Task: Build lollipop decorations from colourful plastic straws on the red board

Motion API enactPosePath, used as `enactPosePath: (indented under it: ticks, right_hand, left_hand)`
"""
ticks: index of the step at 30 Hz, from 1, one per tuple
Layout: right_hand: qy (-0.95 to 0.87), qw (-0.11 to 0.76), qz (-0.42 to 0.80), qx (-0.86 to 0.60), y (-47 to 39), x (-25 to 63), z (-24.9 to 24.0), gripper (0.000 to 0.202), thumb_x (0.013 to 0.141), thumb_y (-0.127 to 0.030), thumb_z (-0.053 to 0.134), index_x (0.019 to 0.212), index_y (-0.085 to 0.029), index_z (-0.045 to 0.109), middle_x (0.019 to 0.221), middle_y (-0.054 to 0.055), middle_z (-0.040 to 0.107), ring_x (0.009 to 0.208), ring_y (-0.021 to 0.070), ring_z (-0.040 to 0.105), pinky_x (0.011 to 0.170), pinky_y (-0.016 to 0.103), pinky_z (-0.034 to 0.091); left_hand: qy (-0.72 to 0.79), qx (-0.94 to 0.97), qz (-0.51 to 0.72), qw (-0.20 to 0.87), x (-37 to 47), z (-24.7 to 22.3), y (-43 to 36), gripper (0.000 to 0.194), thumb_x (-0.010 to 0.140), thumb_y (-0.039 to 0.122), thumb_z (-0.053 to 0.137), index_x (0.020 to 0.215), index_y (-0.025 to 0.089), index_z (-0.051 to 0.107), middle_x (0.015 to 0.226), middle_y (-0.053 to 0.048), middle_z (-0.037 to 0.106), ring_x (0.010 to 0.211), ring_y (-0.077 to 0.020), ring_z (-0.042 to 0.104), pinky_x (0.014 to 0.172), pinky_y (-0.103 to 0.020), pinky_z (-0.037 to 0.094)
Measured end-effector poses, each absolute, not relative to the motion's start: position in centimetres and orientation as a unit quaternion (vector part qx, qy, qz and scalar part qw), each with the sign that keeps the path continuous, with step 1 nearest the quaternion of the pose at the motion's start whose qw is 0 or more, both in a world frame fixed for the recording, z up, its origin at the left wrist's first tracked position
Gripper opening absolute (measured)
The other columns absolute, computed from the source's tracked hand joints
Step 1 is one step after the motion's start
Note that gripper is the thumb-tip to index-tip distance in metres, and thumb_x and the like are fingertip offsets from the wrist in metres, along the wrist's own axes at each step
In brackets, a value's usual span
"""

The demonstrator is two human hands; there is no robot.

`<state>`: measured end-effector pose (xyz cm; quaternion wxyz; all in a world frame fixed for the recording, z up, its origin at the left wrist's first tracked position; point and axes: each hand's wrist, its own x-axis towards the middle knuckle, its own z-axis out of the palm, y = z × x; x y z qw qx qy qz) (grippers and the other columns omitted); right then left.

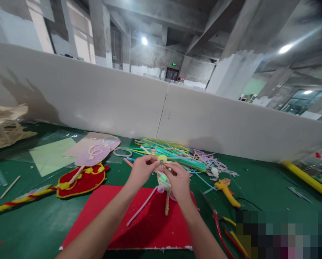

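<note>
Over the far edge of a red board, both hands pinch a small pastel craft piece made of fuzzy stems. My left hand has thumb and fingertips closed at a yellow coiled disc at the top of the piece. My right hand is closed on its upper right side, just below the disc. A lilac stem curls out to the lower left, and a short twisted stem hangs down. The fingers cover part of the piece.
Loose coloured stems lie behind my hands. A yellow glue gun and red-handled scissors lie right. Left are a red fan-shaped craft, purple ovals and green paper. A white partition stands at the back.
</note>
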<state>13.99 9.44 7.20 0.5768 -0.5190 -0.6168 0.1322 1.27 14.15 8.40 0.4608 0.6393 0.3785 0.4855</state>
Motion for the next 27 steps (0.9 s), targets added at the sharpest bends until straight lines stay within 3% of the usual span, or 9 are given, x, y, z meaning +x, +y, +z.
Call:
enactPosePath:
  ticks: [8,14,23,27]
  right_hand:
    - [-0.671,0.534,0.067,-0.509,9.1,14.3,7.6,0.008,0.071,-0.026,0.057,0.072,-0.022,0.064,0.074,0.002,0.061,0.074,0.0158,0.053,0.070,0.028,0.040]
    - [-0.675,0.522,0.065,-0.518,9.2,14.4,7.5,0.009,0.072,-0.028,0.057,0.070,-0.022,0.064,0.072,0.002,0.060,0.073,0.0157,0.052,0.070,0.028,0.039]
    - [-0.640,0.518,0.198,-0.532,9.6,14.6,8.0,0.013,0.064,-0.030,0.061,0.059,-0.018,0.063,0.058,-0.001,0.055,0.054,0.0115,0.046,0.050,0.023,0.035]
    - [-0.620,0.499,0.302,-0.525,9.6,14.7,8.0,0.016,0.064,-0.032,0.060,0.065,-0.017,0.066,0.059,0.000,0.059,0.056,0.0126,0.050,0.052,0.023,0.037]
  left_hand:
    - [0.395,0.678,0.467,0.409,1.2,7.8,14.2,0.018,0.065,0.031,0.055,0.069,0.014,0.060,0.060,-0.001,0.059,0.056,-0.0108,0.052,0.052,-0.020,0.041]
    - [0.391,0.692,0.463,0.392,1.2,7.7,14.1,0.020,0.067,0.031,0.053,0.072,0.014,0.060,0.062,-0.001,0.058,0.056,-0.0109,0.052,0.049,-0.019,0.040]
    - [0.373,0.758,0.427,0.321,0.5,9.2,13.6,0.018,0.068,0.030,0.052,0.067,0.015,0.060,0.061,-0.001,0.057,0.055,-0.0100,0.049,0.051,-0.018,0.037]
    - [0.367,0.780,0.406,0.305,0.3,9.6,13.5,0.017,0.068,0.029,0.052,0.066,0.015,0.061,0.061,-0.001,0.057,0.057,-0.0103,0.048,0.052,-0.019,0.035]
